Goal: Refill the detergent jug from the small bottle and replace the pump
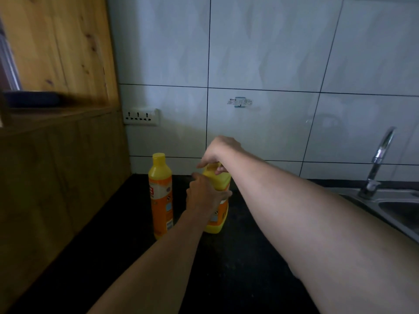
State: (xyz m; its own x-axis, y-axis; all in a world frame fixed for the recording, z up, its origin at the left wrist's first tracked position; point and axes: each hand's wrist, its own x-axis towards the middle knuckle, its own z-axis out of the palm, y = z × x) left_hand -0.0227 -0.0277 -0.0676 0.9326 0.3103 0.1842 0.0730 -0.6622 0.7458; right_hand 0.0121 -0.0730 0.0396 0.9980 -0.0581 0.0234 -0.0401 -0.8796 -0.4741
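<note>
A yellow detergent jug (221, 184) with an orange label stands on the dark counter near the tiled wall. My left hand (203, 193) is wrapped around the jug's body from the front. My right hand (218, 151) reaches over from the right and pinches the yellow pump top (212, 167) on the jug's neck. A slim yellow and orange small bottle (160, 193) stands upright just left of the jug, its yellow cap on. Much of the jug is hidden behind my left hand.
A wooden cabinet (56, 155) walls off the left side, with a dark dish (31, 99) on its shelf. A wall socket (141, 116) sits above the bottles. A chrome tap (377, 159) and steel sink (399, 211) lie at the right.
</note>
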